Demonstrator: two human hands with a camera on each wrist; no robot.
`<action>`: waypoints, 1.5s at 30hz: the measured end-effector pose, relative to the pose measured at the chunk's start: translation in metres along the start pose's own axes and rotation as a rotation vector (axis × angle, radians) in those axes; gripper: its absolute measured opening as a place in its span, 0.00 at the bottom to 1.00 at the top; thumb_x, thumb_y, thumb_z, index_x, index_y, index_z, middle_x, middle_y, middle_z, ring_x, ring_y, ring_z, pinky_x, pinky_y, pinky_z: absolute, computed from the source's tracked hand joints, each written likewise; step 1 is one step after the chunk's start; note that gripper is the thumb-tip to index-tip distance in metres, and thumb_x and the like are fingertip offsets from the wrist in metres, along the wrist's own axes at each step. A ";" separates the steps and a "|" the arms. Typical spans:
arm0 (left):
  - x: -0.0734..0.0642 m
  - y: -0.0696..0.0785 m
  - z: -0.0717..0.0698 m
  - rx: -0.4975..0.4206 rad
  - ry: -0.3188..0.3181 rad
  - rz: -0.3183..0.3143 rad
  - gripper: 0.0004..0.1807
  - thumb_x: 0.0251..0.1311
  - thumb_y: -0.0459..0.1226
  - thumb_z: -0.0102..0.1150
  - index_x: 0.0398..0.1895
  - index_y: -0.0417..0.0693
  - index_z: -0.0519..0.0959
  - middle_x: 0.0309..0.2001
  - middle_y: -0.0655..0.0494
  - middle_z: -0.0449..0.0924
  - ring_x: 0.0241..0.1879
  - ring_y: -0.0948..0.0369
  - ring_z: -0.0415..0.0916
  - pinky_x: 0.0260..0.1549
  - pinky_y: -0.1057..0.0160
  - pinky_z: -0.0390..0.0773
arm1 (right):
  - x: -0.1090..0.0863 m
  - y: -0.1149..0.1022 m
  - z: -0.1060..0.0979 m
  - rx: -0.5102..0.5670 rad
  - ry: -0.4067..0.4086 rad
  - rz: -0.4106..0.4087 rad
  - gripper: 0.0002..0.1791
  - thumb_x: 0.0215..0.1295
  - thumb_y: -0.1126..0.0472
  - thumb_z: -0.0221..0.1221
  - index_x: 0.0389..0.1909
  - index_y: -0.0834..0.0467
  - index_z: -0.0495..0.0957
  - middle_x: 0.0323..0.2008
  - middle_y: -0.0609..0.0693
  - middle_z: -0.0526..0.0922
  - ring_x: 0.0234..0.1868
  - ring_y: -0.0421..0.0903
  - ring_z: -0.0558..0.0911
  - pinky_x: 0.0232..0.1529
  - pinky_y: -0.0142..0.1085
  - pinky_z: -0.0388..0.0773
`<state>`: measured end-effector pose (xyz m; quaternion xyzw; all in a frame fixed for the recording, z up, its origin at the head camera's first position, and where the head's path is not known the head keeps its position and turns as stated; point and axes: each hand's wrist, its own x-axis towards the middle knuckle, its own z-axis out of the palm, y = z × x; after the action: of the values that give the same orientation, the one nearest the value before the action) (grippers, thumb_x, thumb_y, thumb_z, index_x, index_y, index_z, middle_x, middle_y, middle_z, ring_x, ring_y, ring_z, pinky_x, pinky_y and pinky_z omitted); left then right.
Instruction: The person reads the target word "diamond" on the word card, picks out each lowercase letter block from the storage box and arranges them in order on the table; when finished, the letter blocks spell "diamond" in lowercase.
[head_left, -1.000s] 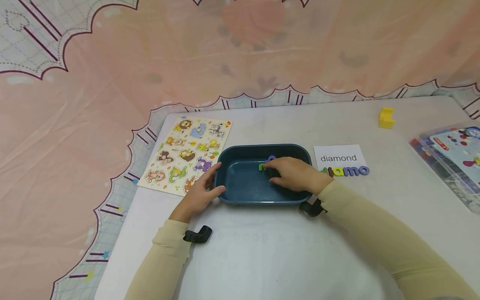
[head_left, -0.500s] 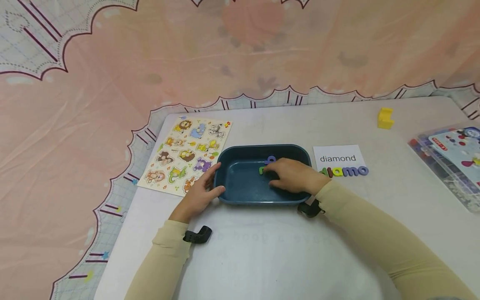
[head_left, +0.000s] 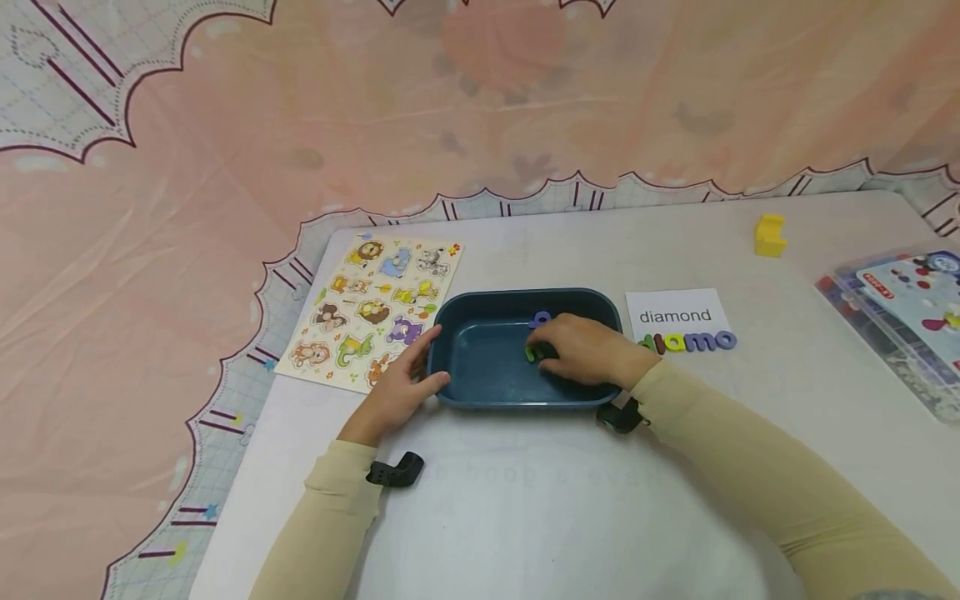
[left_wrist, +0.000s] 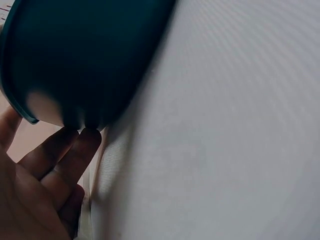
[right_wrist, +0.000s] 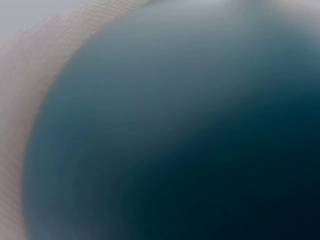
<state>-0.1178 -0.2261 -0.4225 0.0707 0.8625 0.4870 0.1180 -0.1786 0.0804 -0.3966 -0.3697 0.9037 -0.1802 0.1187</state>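
A dark blue tray (head_left: 480, 392) stands in the middle of the table. At its left end my left hand (head_left: 396, 392) rests with extended fingers; in the left wrist view, the fingertips (left_wrist: 91, 135) touch the outer wall. My right hand (head_left: 581, 348) reaches into the tray's right part and pinches a small green letter (head_left: 531, 354) between forefinger and thumb, mostly covered by the fingers. Just behind the fingers lies a purple letter (head_left: 540, 318). The right wrist view shows only blurred tray wall (right_wrist: 100, 125).
A white card (head_left: 675, 302) printed "diamond" lies right of the tray, with several coloured letters (head_left: 701, 342) lined up along its lower edge. An animal sticker sheet (head_left: 360, 333) lies left. Farther right are a yellow block (head_left: 769, 237) and a clear plastic box (head_left: 900, 333).
The green letter has shifted slightly toward my right thumb and now sits between thumb and forefinger. My left hand and the tray have stayed in place.
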 end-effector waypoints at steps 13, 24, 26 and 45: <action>0.001 0.003 0.000 -0.008 -0.003 -0.007 0.41 0.67 0.42 0.62 0.80 0.58 0.54 0.76 0.39 0.54 0.73 0.44 0.54 0.68 0.41 0.57 | 0.002 -0.001 -0.001 -0.051 -0.043 -0.008 0.14 0.68 0.61 0.62 0.54 0.57 0.83 0.52 0.53 0.83 0.57 0.52 0.78 0.62 0.48 0.72; 0.001 0.001 0.000 -0.006 0.004 0.001 0.41 0.67 0.43 0.62 0.80 0.58 0.54 0.75 0.39 0.55 0.73 0.44 0.56 0.68 0.41 0.57 | 0.002 -0.002 0.001 -0.044 -0.013 -0.017 0.12 0.69 0.62 0.62 0.51 0.58 0.83 0.50 0.52 0.84 0.54 0.50 0.80 0.59 0.46 0.74; 0.001 0.000 0.000 -0.006 0.005 0.002 0.41 0.67 0.43 0.62 0.80 0.58 0.54 0.75 0.39 0.56 0.73 0.44 0.56 0.68 0.41 0.57 | 0.002 -0.001 0.001 -0.046 -0.011 -0.018 0.13 0.69 0.62 0.62 0.52 0.58 0.83 0.50 0.52 0.84 0.54 0.50 0.80 0.60 0.46 0.74; 0.001 -0.002 0.001 -0.004 0.005 -0.020 0.41 0.67 0.44 0.62 0.80 0.60 0.54 0.76 0.41 0.55 0.73 0.44 0.55 0.68 0.40 0.56 | 0.001 -0.001 -0.001 -0.044 0.007 -0.063 0.16 0.68 0.62 0.62 0.55 0.61 0.82 0.47 0.53 0.79 0.43 0.47 0.76 0.52 0.43 0.77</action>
<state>-0.1182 -0.2263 -0.4243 0.0607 0.8626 0.4875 0.1208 -0.1785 0.0793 -0.3949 -0.4000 0.8957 -0.1653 0.1016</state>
